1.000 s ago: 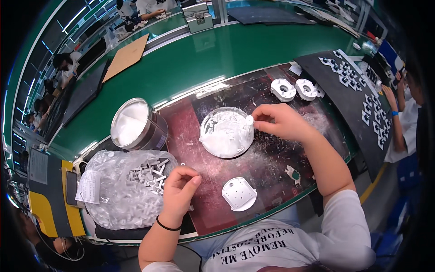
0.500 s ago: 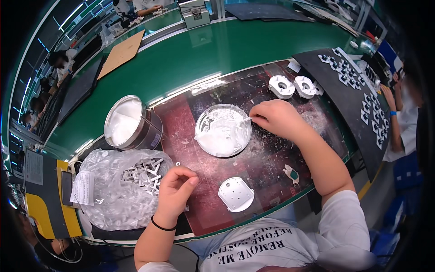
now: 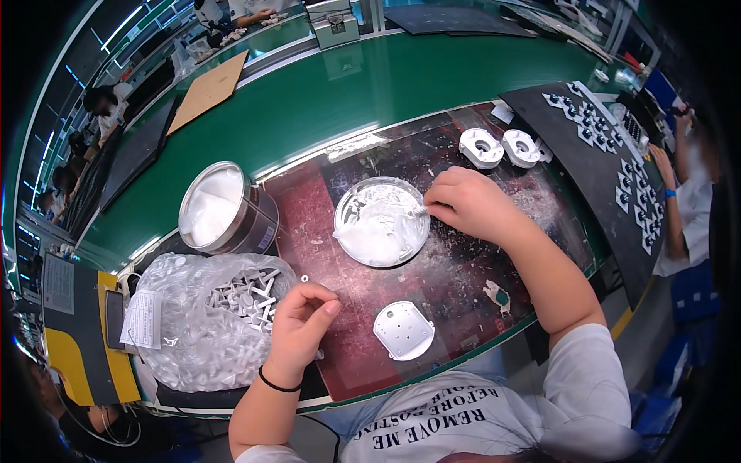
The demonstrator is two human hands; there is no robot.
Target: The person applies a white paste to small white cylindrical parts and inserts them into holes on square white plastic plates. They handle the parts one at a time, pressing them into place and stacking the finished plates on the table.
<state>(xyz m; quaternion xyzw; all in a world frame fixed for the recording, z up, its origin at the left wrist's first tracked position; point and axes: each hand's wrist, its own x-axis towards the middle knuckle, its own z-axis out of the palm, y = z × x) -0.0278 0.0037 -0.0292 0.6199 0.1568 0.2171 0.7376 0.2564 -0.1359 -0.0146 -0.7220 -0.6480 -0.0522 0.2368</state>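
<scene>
My right hand [image 3: 472, 205] is closed in a pinch at the right rim of a round clear dish [image 3: 421, 245]. A small white stick-like part [image 3: 421, 209] pokes out of its fingertips over the white grease [image 3: 378, 231] smeared in the dish. My left hand [image 3: 302, 324] hovers beside the plastic bag, thumb and forefinger drawn together; whatever may lie between them is hidden. Small grey-white plastic parts [image 3: 245, 297] fill the opening of the clear plastic bag [image 3: 193, 355]. Between my forearms a white plate with small holes [image 3: 404, 332] lies flat on the dark red work surface [image 3: 347, 378].
An open tin of white grease [image 3: 258, 220] stands behind the bag. Two white round housings [image 3: 481, 149] sit at the back right. Farther right, a black board [image 3: 571, 170] carries rows of small parts, near another person's hand [image 3: 662, 164]. A yellow-grey device [image 3: 73, 332] stands far left.
My right hand has shifted slightly, and less of the white stick-like part shows past its fingertips. The left hand stays nearly still.
</scene>
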